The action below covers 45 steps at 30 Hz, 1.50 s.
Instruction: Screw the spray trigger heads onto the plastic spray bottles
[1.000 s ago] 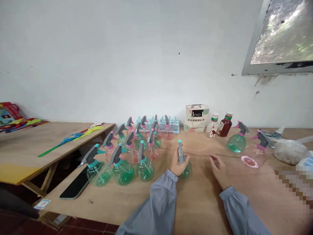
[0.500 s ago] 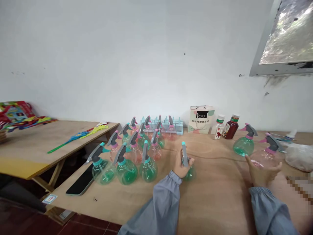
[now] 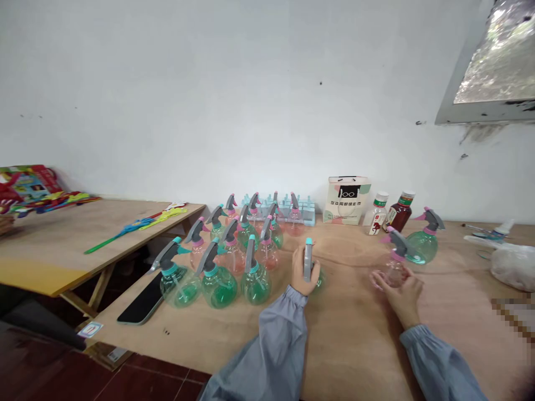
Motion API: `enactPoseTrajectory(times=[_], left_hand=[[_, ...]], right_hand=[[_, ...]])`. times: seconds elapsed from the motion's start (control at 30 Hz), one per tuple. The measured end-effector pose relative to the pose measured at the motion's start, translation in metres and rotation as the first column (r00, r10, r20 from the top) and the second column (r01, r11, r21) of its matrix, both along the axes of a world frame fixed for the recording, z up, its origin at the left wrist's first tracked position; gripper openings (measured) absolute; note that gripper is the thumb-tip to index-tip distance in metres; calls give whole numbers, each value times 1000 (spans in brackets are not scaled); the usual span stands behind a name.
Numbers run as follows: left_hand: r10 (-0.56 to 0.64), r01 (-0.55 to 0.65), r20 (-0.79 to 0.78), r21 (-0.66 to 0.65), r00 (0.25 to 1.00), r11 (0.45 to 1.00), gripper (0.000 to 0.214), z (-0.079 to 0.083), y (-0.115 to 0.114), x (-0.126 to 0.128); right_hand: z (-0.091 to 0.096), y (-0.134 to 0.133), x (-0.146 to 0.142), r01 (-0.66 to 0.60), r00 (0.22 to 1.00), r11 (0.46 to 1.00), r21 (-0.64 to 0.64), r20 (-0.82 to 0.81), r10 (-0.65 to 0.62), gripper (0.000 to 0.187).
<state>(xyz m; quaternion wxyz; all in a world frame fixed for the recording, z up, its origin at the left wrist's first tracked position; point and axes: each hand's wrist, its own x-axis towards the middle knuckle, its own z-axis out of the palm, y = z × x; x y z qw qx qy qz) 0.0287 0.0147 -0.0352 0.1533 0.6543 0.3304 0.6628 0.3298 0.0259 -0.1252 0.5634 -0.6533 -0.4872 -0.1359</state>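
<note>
My left hand is wrapped round a green spray bottle with a grey trigger head and teal nozzle, standing on the wooden table. My right hand grips a clear pink spray bottle with a grey head and pink collar, held just in front of another green spray bottle. To the left of my left hand stands a cluster of several green and pink spray bottles.
A black phone lies at the table's left edge. A paper bag, a white bottle and a dark red bottle stand by the wall. A plastic bag lies at right. A second table holds coloured toys.
My right hand reached right, closed on the pink spray bottle and brought it left toward the middle. My left hand stayed on the green bottle.
</note>
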Motion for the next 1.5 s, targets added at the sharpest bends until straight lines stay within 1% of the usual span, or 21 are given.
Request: enactPoseTrajectory(times=[0.1, 0.17, 0.23, 0.37, 0.4, 0.53, 0.57, 0.6, 0.7, 0.73, 0.8, 0.87, 0.93, 1.03, 1.1, 1.17, 1.27, 1.3, 1.37, 1.43, 1.5], left_hand=[[-129, 141, 99, -119, 987, 983, 33, 10, -4, -1], [-161, 187, 150, -182, 976, 965, 29, 14, -4, -1], [-144, 193, 200, -249, 969, 949, 26, 14, -4, 0], [-12, 125, 298, -363, 955, 923, 33, 16, -4, -3], [-27, 142, 307, -362, 951, 921, 34, 18, -5, -4], [-248, 324, 280, -267, 927, 908, 40, 27, -8, -7], [-269, 338, 267, -262, 925, 904, 42, 28, -8, -8], [-255, 325, 263, -269, 930, 907, 43, 28, -8, -9], [-140, 226, 265, -328, 954, 917, 43, 27, -8, -10], [-128, 216, 264, -339, 956, 915, 44, 27, -8, -10], [-211, 294, 259, -342, 943, 893, 41, 28, -9, -10], [-345, 418, 258, -330, 903, 847, 41, 31, -12, -8], [-425, 480, 226, -344, 876, 807, 43, 33, -14, -7], [-397, 420, 142, -392, 907, 819, 43, 35, -16, -8], [-360, 386, 140, -381, 922, 840, 48, 36, -16, -9], [-376, 413, 170, -342, 911, 844, 46, 37, -17, -11], [-449, 486, 189, -303, 874, 820, 43, 38, -17, -12], [-436, 475, 191, -298, 879, 828, 41, 37, -17, -12], [-347, 392, 194, -299, 918, 870, 38, 36, -15, -12], [-259, 317, 214, -309, 942, 897, 43, 34, -13, -13], [-283, 354, 248, -326, 927, 876, 40, 35, -12, -13]], right_hand=[[3, -3, -38, -126, 992, 992, -30, -25, 125, 105], [3, -1, -54, -187, 982, 982, -36, -46, 185, 104], [1, 1, -63, -226, 973, 974, -20, -46, 225, 102], [-1, 3, -66, -267, 963, 964, -10, -21, 267, 96], [-1, 3, -65, -270, 963, 963, -14, -17, 270, 95], [-2, 2, -63, -268, 963, 963, -19, 3, 268, 97], [-2, 3, -63, -270, 963, 963, -16, 5, 270, 97], [-2, 3, -63, -275, 961, 961, -14, 6, 275, 98], [-1, 2, -63, -283, 959, 959, -17, 2, 283, 97], [-1, 2, -63, -283, 959, 959, -19, 2, 283, 97], [0, 2, -63, -278, 961, 961, -18, 4, 278, 96], [0, 1, -64, -277, 961, 961, -14, 3, 277, 97], [0, 1, -64, -278, 960, 960, -16, -1, 278, 97], [1, 1, -64, -278, 961, 960, -24, 0, 278, 97], [1, 1, -64, -279, 960, 960, -27, 3, 280, 97], [2, 0, -64, -286, 958, 958, -32, 4, 286, 96], [3, -1, -64, -289, 957, 956, -38, -3, 290, 96], [3, -2, -64, -290, 957, 956, -38, -6, 290, 96], [3, -2, -64, -297, 955, 954, -40, -9, 297, 96], [3, -2, -63, -305, 952, 952, -38, -8, 305, 95], [2, -2, -63, -305, 952, 952, -37, -9, 305, 95]])
